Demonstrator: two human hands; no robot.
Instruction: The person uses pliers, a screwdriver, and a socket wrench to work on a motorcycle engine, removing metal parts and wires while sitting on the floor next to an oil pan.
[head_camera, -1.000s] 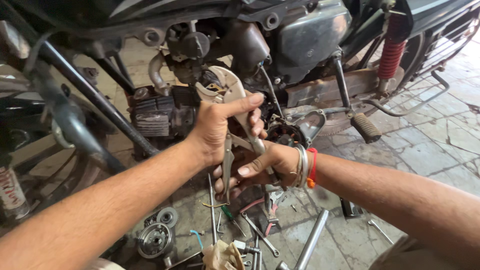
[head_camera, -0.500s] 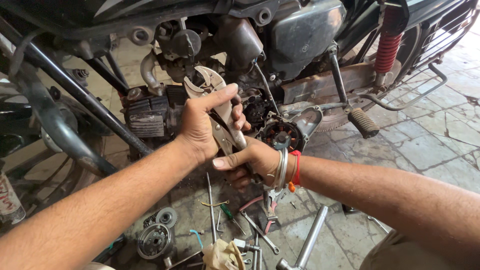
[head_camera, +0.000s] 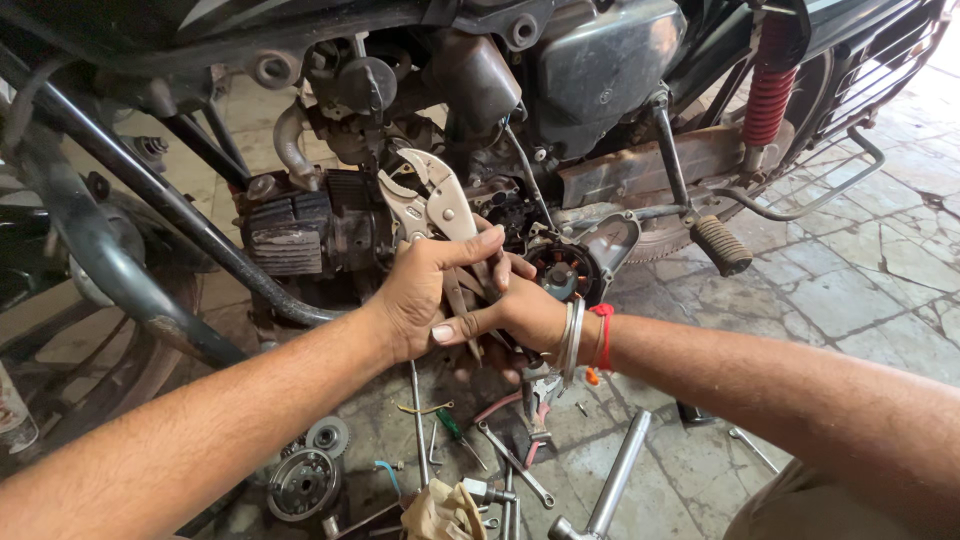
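Both hands, left hand (head_camera: 425, 290) and right hand (head_camera: 520, 315), squeeze the pliers (head_camera: 435, 205) beside the engine (head_camera: 330, 225); oily fingers might slip and get pinched.

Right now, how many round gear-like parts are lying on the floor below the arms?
2. A large clutch-like disc lies at lower left under the left forearm, and a smaller toothed gear sits just above and right of it. Others may be hidden beneath the arms or tools.
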